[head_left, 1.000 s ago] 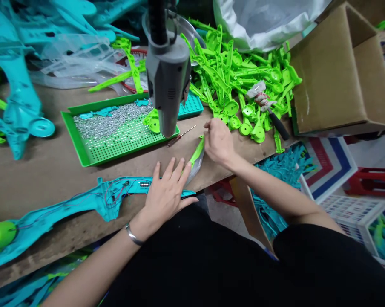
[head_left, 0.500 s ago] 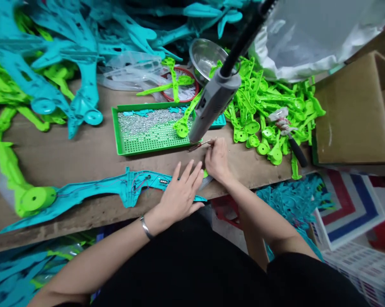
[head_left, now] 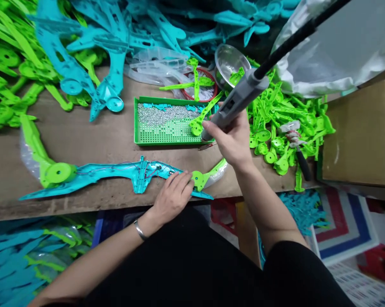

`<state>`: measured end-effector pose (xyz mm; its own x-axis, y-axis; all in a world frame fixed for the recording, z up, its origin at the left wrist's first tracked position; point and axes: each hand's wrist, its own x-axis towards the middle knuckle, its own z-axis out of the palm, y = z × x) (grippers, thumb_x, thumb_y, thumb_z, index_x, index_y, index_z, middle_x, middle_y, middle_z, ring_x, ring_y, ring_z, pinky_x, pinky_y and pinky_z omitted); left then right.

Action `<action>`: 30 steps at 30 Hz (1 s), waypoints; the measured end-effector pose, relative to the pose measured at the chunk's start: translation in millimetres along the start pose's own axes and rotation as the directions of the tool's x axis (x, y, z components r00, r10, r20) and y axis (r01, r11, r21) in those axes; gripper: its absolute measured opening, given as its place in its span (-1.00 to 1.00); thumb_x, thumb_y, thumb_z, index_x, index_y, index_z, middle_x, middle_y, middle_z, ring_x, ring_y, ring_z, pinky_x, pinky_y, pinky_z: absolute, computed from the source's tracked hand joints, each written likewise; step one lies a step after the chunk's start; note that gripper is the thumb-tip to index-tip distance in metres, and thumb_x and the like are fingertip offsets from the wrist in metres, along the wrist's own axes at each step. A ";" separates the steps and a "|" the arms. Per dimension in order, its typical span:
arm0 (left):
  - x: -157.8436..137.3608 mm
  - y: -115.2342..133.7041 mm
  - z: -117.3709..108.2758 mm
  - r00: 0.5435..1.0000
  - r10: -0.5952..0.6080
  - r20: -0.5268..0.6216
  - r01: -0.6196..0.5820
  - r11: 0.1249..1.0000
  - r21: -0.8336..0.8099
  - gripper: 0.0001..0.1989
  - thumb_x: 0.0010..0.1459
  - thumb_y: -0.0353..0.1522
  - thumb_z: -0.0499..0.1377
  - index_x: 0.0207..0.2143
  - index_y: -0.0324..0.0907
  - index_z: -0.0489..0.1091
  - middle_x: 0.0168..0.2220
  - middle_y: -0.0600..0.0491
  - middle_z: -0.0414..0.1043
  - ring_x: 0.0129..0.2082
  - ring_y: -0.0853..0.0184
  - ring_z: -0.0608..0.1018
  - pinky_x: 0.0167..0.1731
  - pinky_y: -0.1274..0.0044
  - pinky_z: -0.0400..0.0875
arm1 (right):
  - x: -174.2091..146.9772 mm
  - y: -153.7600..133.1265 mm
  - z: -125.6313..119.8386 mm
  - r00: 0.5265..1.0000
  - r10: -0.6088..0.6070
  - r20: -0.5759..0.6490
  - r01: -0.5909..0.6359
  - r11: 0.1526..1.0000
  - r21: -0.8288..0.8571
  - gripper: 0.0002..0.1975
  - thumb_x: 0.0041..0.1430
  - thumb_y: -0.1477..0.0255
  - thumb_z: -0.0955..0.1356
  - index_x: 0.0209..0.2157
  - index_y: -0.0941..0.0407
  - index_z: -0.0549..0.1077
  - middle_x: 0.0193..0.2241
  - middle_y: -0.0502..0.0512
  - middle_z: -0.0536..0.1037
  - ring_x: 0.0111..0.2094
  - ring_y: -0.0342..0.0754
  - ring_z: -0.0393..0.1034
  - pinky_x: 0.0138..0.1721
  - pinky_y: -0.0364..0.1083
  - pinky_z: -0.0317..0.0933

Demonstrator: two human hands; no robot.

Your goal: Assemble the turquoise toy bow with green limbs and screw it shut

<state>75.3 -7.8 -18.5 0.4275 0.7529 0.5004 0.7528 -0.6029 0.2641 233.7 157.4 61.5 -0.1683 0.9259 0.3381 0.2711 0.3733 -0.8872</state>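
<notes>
Your right hand (head_left: 235, 143) is clamped around the grey tool (head_left: 243, 96) hanging on a black cord, its lower end near the right end of the green tray (head_left: 136, 123). Your left hand (head_left: 175, 196) lies over the right part of the blue bow-shaped piece (head_left: 112, 170), fingers side by side; can't tell if it grips. That piece lies along the table's (head_left: 93, 128) near edge, wires showing, a green limb at each end: left one (head_left: 58, 172), right one (head_left: 197, 181) just beside your fingertips.
</notes>
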 end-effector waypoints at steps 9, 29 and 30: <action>-11.5 -12.2 -8.7 0.996 -0.053 -0.069 0.053 0.999 -0.002 -0.63 0.24 -0.56 0.11 0.08 -0.23 0.44 0.00 -0.18 0.52 0.07 0.11 0.51 0.14 0.19 0.37 | 16.6 -34.0 24.1 0.997 0.041 0.066 -0.061 0.937 0.343 -0.53 0.03 0.18 0.44 -0.01 -0.04 0.41 -0.49 -0.06 0.48 -0.44 -0.06 0.41 -0.42 -0.05 0.34; 0.1 -9.2 -10.1 1.000 0.013 0.018 -0.012 1.000 -0.017 -0.63 0.32 -0.52 0.02 0.12 -0.24 0.42 0.16 0.00 0.47 0.00 0.18 0.50 0.09 0.20 0.28 | 26.6 9.1 84.8 0.991 0.033 -0.127 0.014 0.937 0.349 -0.75 0.03 0.24 0.43 -0.27 0.03 0.40 -0.66 -0.17 0.38 -0.65 -0.17 0.30 -0.52 -0.09 0.25; 0.2 -9.3 -10.1 1.000 0.013 0.018 -0.012 1.000 -0.021 -0.64 0.32 -0.52 0.02 0.11 -0.24 0.42 0.15 -0.01 0.47 0.00 0.18 0.50 0.09 0.20 0.28 | 26.4 9.2 85.0 0.990 0.046 -0.131 0.001 0.942 0.337 -0.75 0.03 0.23 0.43 -0.28 0.03 0.40 -0.66 -0.17 0.37 -0.65 -0.16 0.30 -0.52 -0.09 0.25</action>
<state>63.3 -4.6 -12.6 0.4460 0.7499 0.4886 0.7367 -0.6175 0.2754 151.2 180.4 35.6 -0.0297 0.9416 0.3354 -0.0638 0.3331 -0.9407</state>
